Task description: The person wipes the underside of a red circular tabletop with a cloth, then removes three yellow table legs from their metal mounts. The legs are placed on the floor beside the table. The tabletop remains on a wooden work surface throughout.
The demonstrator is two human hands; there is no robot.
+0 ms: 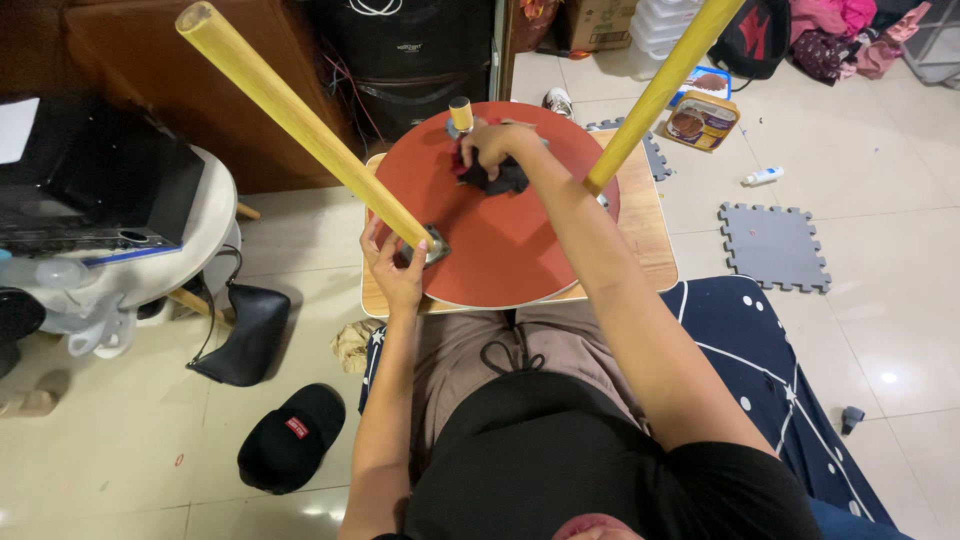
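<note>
A round red tabletop (pixel 500 235) lies upside down on a low wooden table (pixel 650 235) in front of me. Yellow wooden legs stick up from it: a left leg (pixel 300 125), a right leg (pixel 660 90) and a short far leg (pixel 460 113). My left hand (pixel 395 265) holds the base of the left leg at its metal bracket (pixel 435 247). My right hand (pixel 492 148) reaches across the red top and grips a dark tool with a red part (pixel 498 180) close to the short far leg.
A black cap (pixel 290 438) and a black bag (pixel 245 335) lie on the tiled floor at left, beside a white round table with a black device (pixel 95 185). Grey foam mats (pixel 772 245), a tube (pixel 762 177) and a tray box (pixel 703 120) lie at right. A dark starred blanket (pixel 760 370) is under me.
</note>
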